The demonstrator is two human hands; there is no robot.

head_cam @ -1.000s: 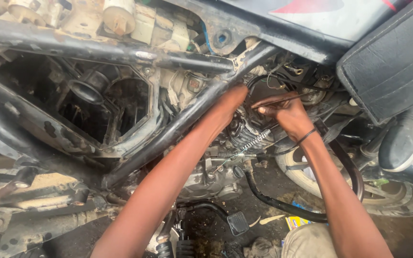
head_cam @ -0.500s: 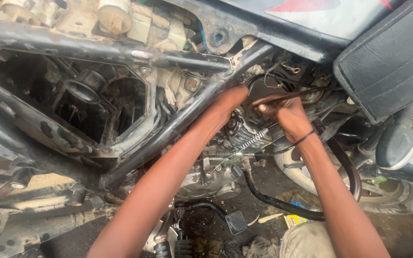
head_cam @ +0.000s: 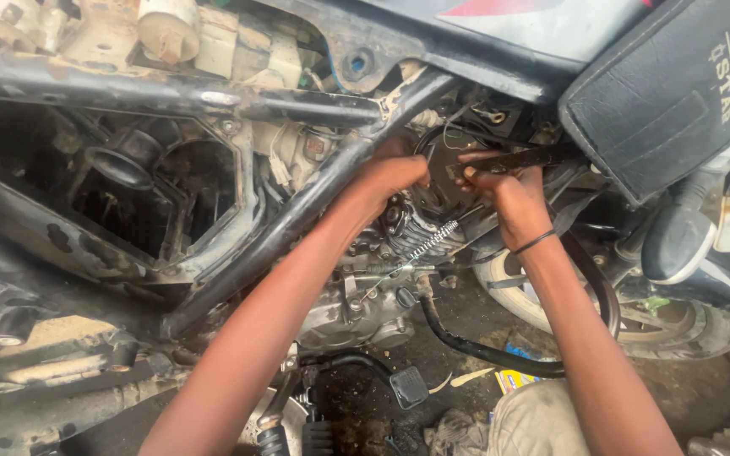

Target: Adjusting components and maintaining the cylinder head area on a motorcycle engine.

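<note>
Both hands work beside the frame tube (head_cam: pixel 297 211): my right hand (head_cam: pixel 509 198) grips a stiff, greasy metal bar (head_cam: pixel 517 159) near its end; left hand (head_cam: pixel 390 177) reaches behind the tube, grip hidden.

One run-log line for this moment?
left hand: reaching behind black frame tube | right hand: gripping dark flat metal bar | coiled steel spring: below hands

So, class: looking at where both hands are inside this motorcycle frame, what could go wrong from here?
1. The left hand is wedged behind the black frame tube; a slip could scrape or pinch it.
2. The right hand grips a dark flat tool; if it slips, knuckles may hit nearby metal.
3. The coil spring just below could catch fingers.
</note>
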